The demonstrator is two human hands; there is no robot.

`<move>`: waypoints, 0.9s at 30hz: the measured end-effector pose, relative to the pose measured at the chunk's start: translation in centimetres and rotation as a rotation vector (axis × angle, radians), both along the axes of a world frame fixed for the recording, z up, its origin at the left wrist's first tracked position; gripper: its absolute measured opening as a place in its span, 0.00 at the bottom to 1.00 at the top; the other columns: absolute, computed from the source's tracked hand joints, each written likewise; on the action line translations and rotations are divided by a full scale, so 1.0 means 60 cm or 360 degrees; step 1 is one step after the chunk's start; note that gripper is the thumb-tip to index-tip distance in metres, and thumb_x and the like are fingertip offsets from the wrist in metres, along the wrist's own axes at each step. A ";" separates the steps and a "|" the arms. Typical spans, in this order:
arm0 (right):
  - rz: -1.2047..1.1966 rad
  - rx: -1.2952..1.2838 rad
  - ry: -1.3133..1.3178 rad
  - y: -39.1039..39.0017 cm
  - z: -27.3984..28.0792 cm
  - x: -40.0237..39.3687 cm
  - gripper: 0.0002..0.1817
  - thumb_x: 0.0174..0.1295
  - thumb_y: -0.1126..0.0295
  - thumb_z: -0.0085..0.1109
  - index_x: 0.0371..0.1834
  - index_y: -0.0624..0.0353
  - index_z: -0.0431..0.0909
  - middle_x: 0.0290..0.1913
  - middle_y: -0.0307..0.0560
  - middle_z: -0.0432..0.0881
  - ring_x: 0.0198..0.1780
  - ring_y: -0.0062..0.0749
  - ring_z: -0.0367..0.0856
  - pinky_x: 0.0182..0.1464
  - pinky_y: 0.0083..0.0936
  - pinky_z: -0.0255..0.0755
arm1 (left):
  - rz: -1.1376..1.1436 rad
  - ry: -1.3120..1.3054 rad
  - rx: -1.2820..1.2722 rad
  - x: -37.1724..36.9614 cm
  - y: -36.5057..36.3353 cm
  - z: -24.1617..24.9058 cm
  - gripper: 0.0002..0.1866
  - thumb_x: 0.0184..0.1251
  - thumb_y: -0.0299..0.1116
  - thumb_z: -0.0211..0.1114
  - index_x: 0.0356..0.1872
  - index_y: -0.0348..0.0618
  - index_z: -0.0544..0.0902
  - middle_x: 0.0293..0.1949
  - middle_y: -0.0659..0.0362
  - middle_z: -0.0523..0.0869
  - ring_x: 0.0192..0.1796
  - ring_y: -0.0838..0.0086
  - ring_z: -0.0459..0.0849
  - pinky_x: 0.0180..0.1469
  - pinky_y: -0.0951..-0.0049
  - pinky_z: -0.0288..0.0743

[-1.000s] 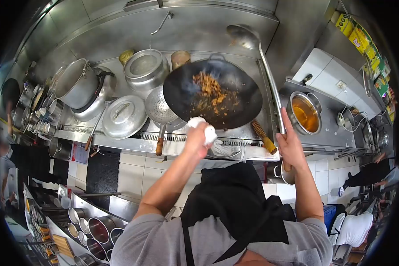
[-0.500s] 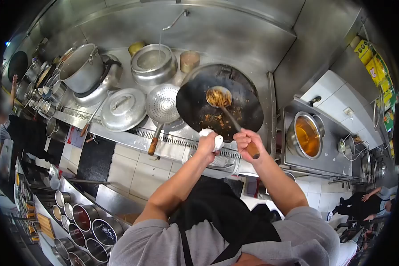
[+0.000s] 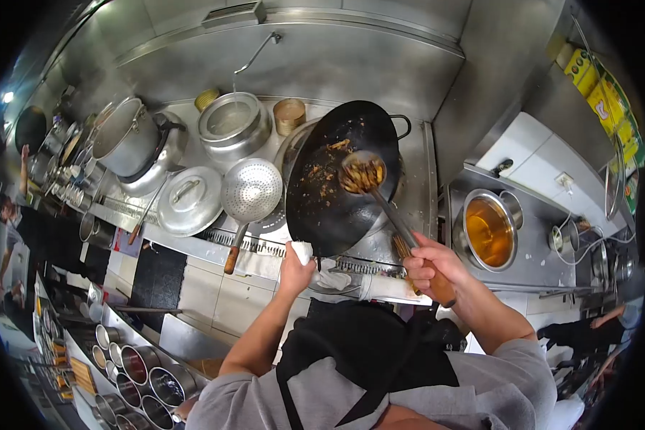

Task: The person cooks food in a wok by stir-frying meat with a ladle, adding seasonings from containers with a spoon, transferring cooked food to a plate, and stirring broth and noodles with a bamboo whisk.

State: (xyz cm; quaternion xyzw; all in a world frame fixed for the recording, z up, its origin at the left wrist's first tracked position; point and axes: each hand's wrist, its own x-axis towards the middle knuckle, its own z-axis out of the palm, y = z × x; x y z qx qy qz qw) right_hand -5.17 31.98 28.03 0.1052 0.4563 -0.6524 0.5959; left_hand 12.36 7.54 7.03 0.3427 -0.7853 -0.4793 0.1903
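Note:
My left hand [image 3: 292, 274] is closed round a white cloth [image 3: 302, 252] at the near edge of the black wok [image 3: 315, 218]. The wok is tipped steeply to the right, with brown bits of food stuck to its inside. In my right hand [image 3: 433, 266] is a ladle [image 3: 397, 221], gripped by its wooden handle. Its bowl is heaped with browned food pieces [image 3: 363, 173] and sits over the right side of the wok. A wooden-handled perforated strainer [image 3: 252, 188] rests left of the wok.
A steel bowl of amber liquid [image 3: 489, 231] stands on the right counter. Left on the range are a round lid [image 3: 189, 202], a lidded pot [image 3: 235, 129] and a large stockpot [image 3: 122, 140]. Water runs from a thin tap [image 3: 254, 54]. Other people are at both sides.
The wok has tilted up and over to the right, its far handle now showing. My left hand has moved left and down; my right hand has shifted right with the filled ladle.

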 end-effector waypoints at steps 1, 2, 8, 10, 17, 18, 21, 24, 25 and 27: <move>-0.0055 -0.0175 -0.0099 0.003 0.014 0.004 0.24 0.70 0.72 0.49 0.67 0.35 0.62 0.27 0.36 0.67 0.17 0.15 0.63 0.19 0.17 0.58 | 0.0013 -0.0052 0.0002 -0.003 0.011 0.025 0.34 0.53 0.32 0.65 0.60 0.35 0.59 0.40 0.33 0.83 0.46 0.36 0.82 0.49 0.48 0.75; -0.0098 -0.0352 -0.0194 0.002 0.025 0.007 0.22 0.71 0.72 0.47 0.65 0.35 0.65 0.27 0.36 0.66 0.17 0.14 0.63 0.18 0.16 0.57 | 0.0038 -0.0102 0.0002 -0.008 0.014 0.044 0.33 0.53 0.32 0.65 0.59 0.35 0.60 0.40 0.32 0.83 0.45 0.36 0.82 0.48 0.48 0.75; -0.0052 -0.1056 -0.0384 -0.023 0.011 0.003 0.27 0.73 0.72 0.43 0.75 0.46 0.58 0.31 0.37 0.66 0.17 0.14 0.65 0.18 0.17 0.68 | 0.0021 0.0362 0.0637 -0.048 -0.071 -0.046 0.25 0.54 0.30 0.65 0.53 0.31 0.69 0.39 0.43 0.84 0.40 0.58 0.85 0.44 0.61 0.77; -0.0092 -0.1246 -0.0335 -0.020 -0.003 0.015 0.28 0.73 0.73 0.41 0.76 0.46 0.55 0.31 0.39 0.66 0.17 0.14 0.65 0.18 0.18 0.68 | 0.0184 0.0258 0.1190 -0.069 -0.070 -0.014 0.15 0.60 0.30 0.61 0.45 0.33 0.76 0.36 0.52 0.83 0.37 0.68 0.83 0.36 0.66 0.75; 0.0089 -0.0821 -0.0170 -0.005 -0.042 -0.019 0.32 0.71 0.75 0.42 0.77 0.37 0.52 0.30 0.41 0.66 0.16 0.18 0.64 0.16 0.20 0.64 | 0.0116 0.0137 0.1620 -0.193 -0.052 -0.048 0.20 0.68 0.56 0.58 0.38 0.49 0.79 0.26 0.64 0.81 0.24 0.75 0.78 0.22 0.68 0.67; 0.0139 -0.0649 -0.0102 -0.007 -0.052 -0.032 0.33 0.70 0.75 0.43 0.77 0.35 0.53 0.29 0.41 0.67 0.16 0.18 0.64 0.16 0.19 0.63 | 0.0103 0.0168 0.1593 -0.186 -0.056 -0.037 0.23 0.69 0.59 0.57 0.37 0.48 0.78 0.28 0.63 0.81 0.28 0.74 0.79 0.27 0.70 0.70; 0.0446 -0.0692 -0.0197 -0.015 -0.078 -0.078 0.35 0.69 0.76 0.43 0.77 0.33 0.51 0.29 0.39 0.66 0.16 0.18 0.65 0.16 0.19 0.63 | 0.0246 0.0454 0.1515 -0.097 -0.057 -0.005 0.29 0.70 0.61 0.56 0.51 0.42 0.79 0.39 0.59 0.85 0.37 0.72 0.83 0.38 0.66 0.77; 0.0794 -0.0730 -0.0348 -0.051 -0.082 -0.094 0.37 0.69 0.76 0.42 0.79 0.33 0.47 0.28 0.39 0.65 0.16 0.18 0.65 0.17 0.21 0.67 | 0.0582 0.0662 0.1378 0.092 -0.025 0.024 0.27 0.73 0.55 0.56 0.57 0.42 0.77 0.47 0.62 0.85 0.45 0.76 0.83 0.47 0.72 0.78; 0.0942 -0.0775 -0.0395 -0.065 -0.087 -0.095 0.37 0.69 0.76 0.42 0.79 0.33 0.45 0.28 0.39 0.65 0.16 0.18 0.65 0.17 0.21 0.68 | 0.0738 0.0853 0.1330 0.161 -0.006 0.014 0.25 0.74 0.53 0.56 0.56 0.42 0.77 0.45 0.62 0.85 0.43 0.76 0.84 0.44 0.73 0.78; 0.1210 -0.0842 -0.0543 -0.092 -0.099 -0.087 0.39 0.69 0.75 0.42 0.80 0.33 0.41 0.28 0.39 0.65 0.16 0.17 0.65 0.17 0.22 0.68 | 0.1280 0.0840 0.1208 0.284 0.071 0.056 0.25 0.73 0.55 0.57 0.52 0.41 0.78 0.36 0.61 0.86 0.32 0.76 0.84 0.34 0.72 0.77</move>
